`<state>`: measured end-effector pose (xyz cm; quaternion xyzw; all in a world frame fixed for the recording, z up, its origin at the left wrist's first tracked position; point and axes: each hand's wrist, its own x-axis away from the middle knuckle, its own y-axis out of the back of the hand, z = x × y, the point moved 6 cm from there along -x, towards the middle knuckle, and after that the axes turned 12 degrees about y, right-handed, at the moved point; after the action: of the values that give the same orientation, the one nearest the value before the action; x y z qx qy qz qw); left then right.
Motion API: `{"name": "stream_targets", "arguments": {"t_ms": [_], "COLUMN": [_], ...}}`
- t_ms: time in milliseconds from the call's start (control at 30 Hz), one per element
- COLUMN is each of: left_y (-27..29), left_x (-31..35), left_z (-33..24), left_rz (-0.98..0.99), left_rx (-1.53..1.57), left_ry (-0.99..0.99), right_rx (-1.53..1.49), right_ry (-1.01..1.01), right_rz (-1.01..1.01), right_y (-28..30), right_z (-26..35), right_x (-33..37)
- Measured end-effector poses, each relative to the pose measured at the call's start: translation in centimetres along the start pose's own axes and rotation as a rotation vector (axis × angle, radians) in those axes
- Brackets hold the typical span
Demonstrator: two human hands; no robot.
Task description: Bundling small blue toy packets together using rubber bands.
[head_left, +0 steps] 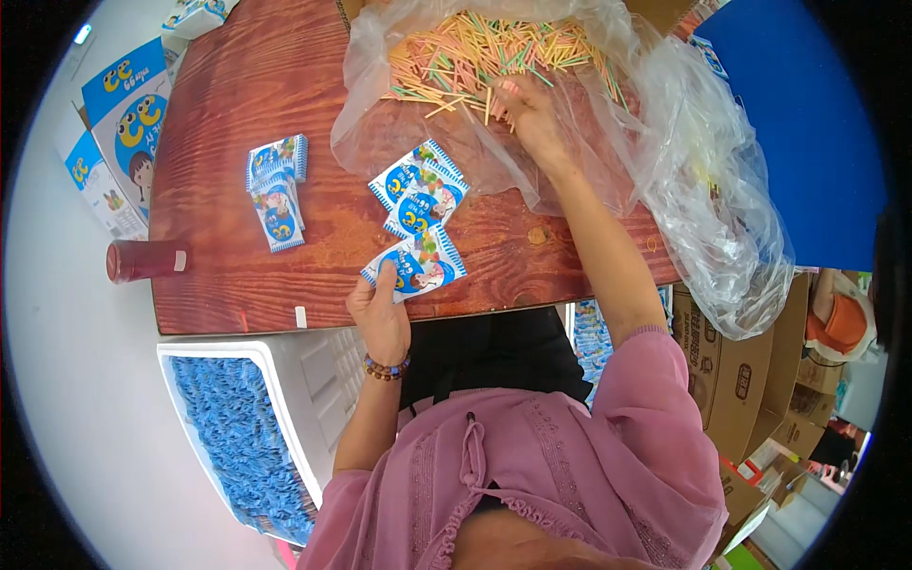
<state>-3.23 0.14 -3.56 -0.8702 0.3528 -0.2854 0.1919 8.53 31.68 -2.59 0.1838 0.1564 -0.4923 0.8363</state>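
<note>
My left hand [381, 309] grips a small blue and white packet [432, 271] at the table's near edge, thumb on top. Two more such packets [418, 188] lie overlapping just beyond it. My right hand [530, 116] reaches to the near side of a heap of thin pink, yellow and green sticks [494, 57]. Its fingers bend down at the sticks; whether they pinch any is too small to tell. The heap lies on a spread clear plastic bag [366, 119]. Farther left on the table is a small stack of the same packets [276, 195].
A dark red cylindrical container [147, 260] is at the table's left edge. Below it stands a white foam box [275, 380] full of blue packets. Clear plastic [717, 218] hangs over the right edge, near cardboard boxes [727, 370]. Blue printed cartons [128, 123] stand at the left.
</note>
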Motion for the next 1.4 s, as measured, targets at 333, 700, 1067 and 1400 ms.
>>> {"name": "stream_targets", "arguments": {"t_ms": [333,700,1067,1400], "left_y": [-1.6,-7.6,-9.9,-10.1], "left_x": [-0.4,-3.4,-5.6,-5.0], "left_z": [-1.3,-0.5,0.8,0.2], "left_rz": [0.049,0.196,0.150,0.145], "left_rx": [0.105,0.292,0.355,0.390], "left_ry": [0.043,0.128,0.160,0.146], "right_rx": [0.435,-0.898,-0.793,-0.658], "right_ry": [0.248,0.040,0.164,0.320], "right_rz": [0.202,-0.308,-0.476,-0.440], "right_y": [-0.3,0.1,-2.6,-5.3], "right_z": [4.4,8.0,13.5,16.3], "right_x": [2.6,0.7,2.8,5.0]}}
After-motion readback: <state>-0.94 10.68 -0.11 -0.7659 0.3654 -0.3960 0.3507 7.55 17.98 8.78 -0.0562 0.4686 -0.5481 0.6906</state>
